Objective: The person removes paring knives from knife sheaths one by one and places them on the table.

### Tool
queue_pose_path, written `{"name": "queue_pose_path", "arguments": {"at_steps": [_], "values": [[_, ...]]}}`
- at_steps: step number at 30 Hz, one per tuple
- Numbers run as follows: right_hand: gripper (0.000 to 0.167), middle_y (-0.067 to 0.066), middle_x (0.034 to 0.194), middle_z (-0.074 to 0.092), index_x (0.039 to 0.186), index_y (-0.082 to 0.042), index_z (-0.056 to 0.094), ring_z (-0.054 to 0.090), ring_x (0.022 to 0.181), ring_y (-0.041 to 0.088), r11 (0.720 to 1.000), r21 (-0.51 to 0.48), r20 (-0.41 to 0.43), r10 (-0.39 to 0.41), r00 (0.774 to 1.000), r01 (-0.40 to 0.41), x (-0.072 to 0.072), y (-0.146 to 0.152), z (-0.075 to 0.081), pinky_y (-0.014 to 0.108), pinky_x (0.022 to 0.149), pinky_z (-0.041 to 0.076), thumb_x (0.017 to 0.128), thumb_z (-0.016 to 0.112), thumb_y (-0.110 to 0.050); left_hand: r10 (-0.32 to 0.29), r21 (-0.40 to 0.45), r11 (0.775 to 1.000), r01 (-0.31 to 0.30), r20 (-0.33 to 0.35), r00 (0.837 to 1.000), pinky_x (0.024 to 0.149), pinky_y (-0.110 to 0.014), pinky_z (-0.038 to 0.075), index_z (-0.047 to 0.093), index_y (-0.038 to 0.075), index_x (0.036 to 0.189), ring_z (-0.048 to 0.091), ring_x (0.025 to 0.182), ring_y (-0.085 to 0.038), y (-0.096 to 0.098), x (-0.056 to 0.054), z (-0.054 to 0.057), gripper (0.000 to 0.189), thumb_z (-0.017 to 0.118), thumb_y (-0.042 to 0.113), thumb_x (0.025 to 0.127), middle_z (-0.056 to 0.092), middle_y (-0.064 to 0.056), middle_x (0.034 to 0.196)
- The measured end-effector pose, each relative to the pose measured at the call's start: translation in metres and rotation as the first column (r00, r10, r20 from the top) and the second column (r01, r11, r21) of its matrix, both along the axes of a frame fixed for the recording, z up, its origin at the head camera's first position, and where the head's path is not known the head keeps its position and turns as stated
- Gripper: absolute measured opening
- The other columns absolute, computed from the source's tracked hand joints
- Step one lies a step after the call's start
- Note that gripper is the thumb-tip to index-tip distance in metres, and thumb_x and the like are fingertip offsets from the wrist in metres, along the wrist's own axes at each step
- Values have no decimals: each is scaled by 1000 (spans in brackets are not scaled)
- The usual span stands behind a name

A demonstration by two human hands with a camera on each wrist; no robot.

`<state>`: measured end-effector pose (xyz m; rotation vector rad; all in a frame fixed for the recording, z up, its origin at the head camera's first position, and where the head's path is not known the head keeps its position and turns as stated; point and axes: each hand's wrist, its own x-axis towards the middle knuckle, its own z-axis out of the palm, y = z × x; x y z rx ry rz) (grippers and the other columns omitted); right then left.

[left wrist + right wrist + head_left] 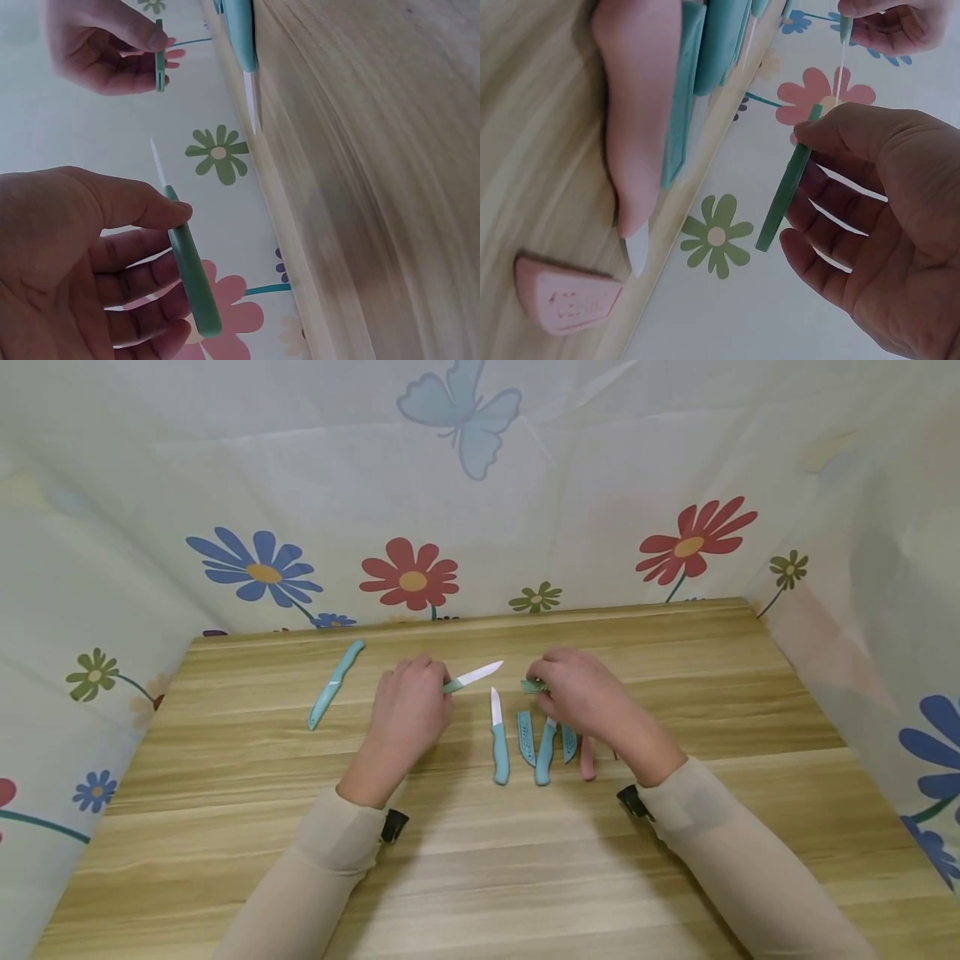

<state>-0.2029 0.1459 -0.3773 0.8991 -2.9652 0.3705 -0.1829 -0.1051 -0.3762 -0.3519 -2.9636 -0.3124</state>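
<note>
My left hand [411,703] pinches the green handle of a small paring knife [193,274] between thumb and fingers. Its bare white blade points right and slightly up in the head view. Across from the tip, my right hand [588,691] grips a green blade sheath [786,195], seen edge-on in the right wrist view. Blade and sheath are apart, both held above the table. Below the hands lie two blue knives [501,752] with bare white blades, and two blue sheaths [527,739]. A pink knife [634,112] and a pink sheath [566,296] lie near my right wrist.
A sheathed blue knife [336,685] lies by itself on the left of the wooden table [480,877]. Behind the table's far edge hangs a white cloth [315,485] printed with flowers and a butterfly; it also runs along both sides.
</note>
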Motion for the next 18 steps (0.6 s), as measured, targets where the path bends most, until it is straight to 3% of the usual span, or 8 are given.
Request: {"name": "queue_pose_path", "arguments": {"at_steps": [5, 9, 18], "values": [[27, 7, 109, 72, 119, -7, 77, 67, 98, 25, 1000, 11, 23, -1, 1000, 1, 0, -7, 2, 44, 91, 56, 94, 81, -17, 24, 42, 999, -25, 39, 999, 80, -47, 57, 75, 0, 101, 65, 89, -32, -2, 3, -2, 12, 77, 8, 93, 67, -10, 95], [31, 6, 109, 72, 124, -6, 75, 67, 91, 22, 1000, 5, 92, -4, 996, 3, -1, -13, 4, 42, 86, 56, 96, 79, -19, 46, 98, 994, -55, 92, 995, 78, -45, 59, 73, -2, 103, 66, 89, -31, -4, 4, -4, 12, 75, 6, 93, 68, -12, 97], [45, 5, 100, 70, 142, -4, 64, 63, 84, 20, 996, -89, 285, 10, 959, 16, -4, -29, 9, 36, 74, 53, 99, 72, -14, 61, 165, 982, -89, 169, 984, 68, -40, 58, 70, -4, 102, 65, 79, -27, -7, 8, -8, 12, 73, 6, 97, 67, -13, 92]]}}
